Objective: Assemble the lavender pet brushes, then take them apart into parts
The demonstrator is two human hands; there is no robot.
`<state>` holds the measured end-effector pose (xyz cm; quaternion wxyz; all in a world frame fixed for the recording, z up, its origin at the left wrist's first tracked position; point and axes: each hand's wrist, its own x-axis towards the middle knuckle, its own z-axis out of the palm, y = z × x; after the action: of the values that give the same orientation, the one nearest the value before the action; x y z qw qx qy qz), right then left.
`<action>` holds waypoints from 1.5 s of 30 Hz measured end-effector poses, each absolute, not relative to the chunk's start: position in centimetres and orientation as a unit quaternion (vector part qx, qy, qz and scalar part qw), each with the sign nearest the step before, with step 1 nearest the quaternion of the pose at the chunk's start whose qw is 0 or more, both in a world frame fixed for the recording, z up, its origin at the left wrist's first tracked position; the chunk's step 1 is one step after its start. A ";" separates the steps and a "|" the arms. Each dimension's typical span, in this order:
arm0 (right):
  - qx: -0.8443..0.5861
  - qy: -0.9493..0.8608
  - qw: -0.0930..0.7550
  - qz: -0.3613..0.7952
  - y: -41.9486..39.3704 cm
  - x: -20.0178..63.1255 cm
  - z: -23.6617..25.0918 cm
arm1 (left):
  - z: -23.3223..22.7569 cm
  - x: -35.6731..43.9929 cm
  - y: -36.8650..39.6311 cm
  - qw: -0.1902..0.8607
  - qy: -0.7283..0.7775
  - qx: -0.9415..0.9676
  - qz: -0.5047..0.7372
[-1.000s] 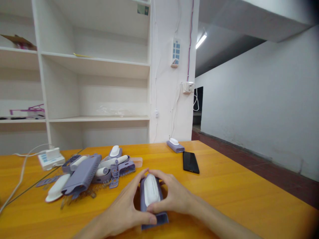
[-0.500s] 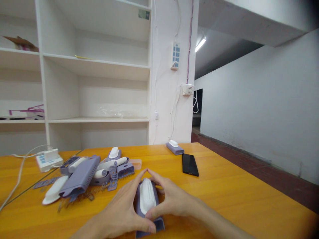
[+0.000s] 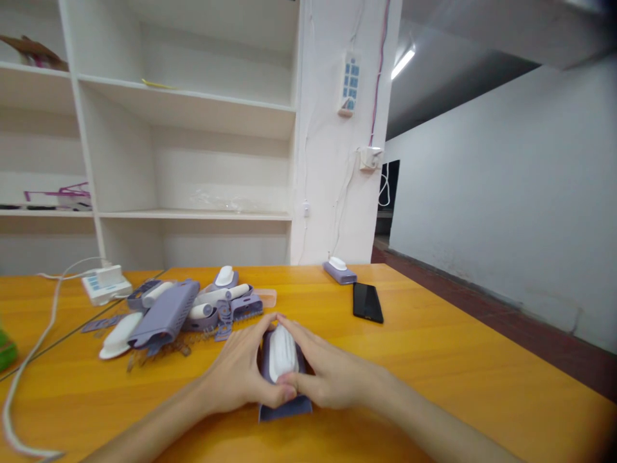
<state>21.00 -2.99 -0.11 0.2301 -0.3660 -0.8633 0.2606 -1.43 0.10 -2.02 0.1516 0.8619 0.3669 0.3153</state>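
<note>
We clasp left hand (image 3: 241, 370) and right hand (image 3: 335, 373) around lavender plastic casing (image 3: 286, 410), white oval cap (image 3: 282, 354) on top; black smartphone (image 3: 367, 303) lies beyond, to right.

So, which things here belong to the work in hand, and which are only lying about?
Belong to the work:
purple piece with white top, between left hand and right hand
probably: similar purple and white parts, piled left
probably: matching piece, at the back

Seem just lying about:
black phone
power strip, far left

Legible markings: none. No text, label, brand, number or sign can be read on any item in view.
</note>
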 end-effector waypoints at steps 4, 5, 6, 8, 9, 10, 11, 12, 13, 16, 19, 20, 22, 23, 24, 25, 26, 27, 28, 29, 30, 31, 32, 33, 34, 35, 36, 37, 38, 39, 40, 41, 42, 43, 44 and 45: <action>-0.361 -0.873 0.214 0.249 -2.8 20.8 0.0 | -2.3 -1.5 0.5 0.139 0.353 0.866 0.326; -0.358 -0.874 0.213 0.249 -2.8 20.8 0.0 | -2.5 -1.5 0.6 0.135 0.351 0.867 0.327; -0.357 -0.875 0.212 0.249 -2.7 20.8 -0.1 | -2.6 -1.5 0.7 0.133 0.349 0.868 0.328; -0.359 -0.875 0.208 0.248 -2.6 20.8 -0.1 | -2.9 -1.5 0.8 0.129 0.342 0.869 0.333; -0.364 -0.875 0.202 0.248 -2.6 20.9 -0.2 | -3.0 -1.5 0.9 0.127 0.337 0.870 0.336; -0.371 -0.874 0.194 0.247 -2.6 20.9 -0.2 | -3.1 -1.5 0.9 0.126 0.333 0.870 0.340; -0.379 -0.873 0.182 0.247 -2.5 20.9 -0.2 | -3.2 -1.6 1.0 0.124 0.332 0.871 0.341; -0.387 -0.871 0.171 0.247 -2.5 20.9 -0.3 | -3.2 -1.6 1.0 0.122 0.332 0.870 0.342; -0.393 -0.870 0.162 0.248 -2.5 21.0 -0.3 | -3.3 -1.6 1.1 0.121 0.334 0.870 0.341; -0.396 -0.871 0.150 0.248 -2.4 21.0 -0.4 | -3.4 -1.6 1.1 0.118 0.341 0.869 0.338; -0.389 -0.876 0.150 0.243 -2.3 21.0 -0.6 | -3.5 -1.6 1.2 0.109 0.347 0.868 0.339; -0.389 -0.877 0.150 0.240 -2.3 21.0 -0.6 | -3.6 -1.6 1.2 0.107 0.348 0.868 0.338; -0.391 -0.876 0.152 0.237 -2.3 20.9 -0.6 | -3.7 -1.6 1.4 0.111 0.349 0.868 0.335; -0.394 -0.875 0.153 0.237 -2.4 20.9 -0.5 | -3.9 -1.6 1.5 0.114 0.352 0.867 0.335; -0.398 -0.872 0.155 0.239 -2.5 20.8 -0.5 | -4.0 -1.6 1.6 0.119 0.353 0.866 0.333; -0.402 -0.869 0.157 0.242 -2.7 20.7 -0.4 | -4.1 -1.6 1.7 0.124 0.354 0.866 0.331; -0.405 -0.867 0.158 0.243 -2.8 20.7 -0.4 | -4.2 -1.6 1.8 0.129 0.355 0.865 0.331; -0.406 -0.865 0.162 0.245 -2.9 20.6 -0.4 | -4.2 -1.7 1.8 0.133 0.355 0.864 0.331; -0.406 -0.864 0.167 0.247 -3.0 20.6 -0.4 | -4.2 -1.7 1.9 0.136 0.355 0.864 0.331; -0.402 -0.864 0.175 0.249 -3.0 20.6 -0.5 | -4.2 -1.7 1.8 0.139 0.355 0.863 0.330; -0.396 -0.864 0.185 0.250 -2.9 20.6 -0.6 | -4.1 -1.7 1.7 0.142 0.358 0.861 0.331; -0.387 -0.864 0.199 0.253 -2.7 20.8 -0.8 | -4.0 -1.6 1.6 0.144 0.363 0.859 0.332; -0.375 -0.865 0.213 0.256 -2.5 21.0 -1.0 | -3.8 -1.5 1.4 0.145 0.370 0.856 0.331; -0.365 -0.864 0.230 0.259 -2.1 21.2 -1.2 | -3.7 -1.3 1.1 0.146 0.380 0.852 0.329; -0.350 -0.865 0.243 0.264 -1.6 21.6 -1.3 | -3.5 -1.1 0.9 0.144 0.395 0.846 0.329; -0.339 -0.865 0.252 0.271 -1.1 22.0 -1.5 | -3.4 -0.9 0.7 0.137 0.415 0.837 0.330; -0.333 -0.862 0.266 0.274 -0.5 22.4 -1.6 | -3.3 -0.7 0.5 0.127 0.439 0.825 0.333; -0.339 -0.857 0.282 0.268 0.1 22.9 -1.7 | -3.3 -0.4 0.3 0.112 0.467 0.808 0.342; -0.357 -0.848 0.301 0.252 0.7 23.4 -1.8 | -3.1 -0.2 0.0 0.099 0.488 0.795 0.346; -0.381 -0.836 0.326 0.223 1.2 23.8 -1.9 | -3.0 -0.1 -0.2 0.088 0.506 0.784 0.348; -0.405 -0.824 0.348 0.188 1.5 24.3 -1.9 | -2.8 0.0 -0.5 0.082 0.517 0.779 0.346; -0.426 -0.811 0.369 0.154 1.7 24.6 -1.9 | -2.5 0.1 -0.9 0.083 0.519 0.780 0.340; -0.444 -0.799 0.386 0.125 1.8 24.9 -1.9 | -2.1 0.1 -1.2 0.089 0.514 0.785 0.334; -0.457 -0.788 0.399 0.104 1.8 25.1 -1.8 | -1.6 0.0 -1.5 0.096 0.503 0.794 0.328; -0.467 -0.779 0.409 0.091 1.8 25.2 -1.8 | -1.2 -0.1 -1.7 0.100 0.488 0.805 0.323; -0.474 -0.772 0.415 0.085 1.7 25.2 -1.8 | -0.8 -0.3 -1.7 0.096 0.472 0.815 0.321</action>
<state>25.21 1.69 -1.81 0.4151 -0.4736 -0.7721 0.0849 -0.35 -1.70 -0.77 0.0958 0.8152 0.4725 0.3210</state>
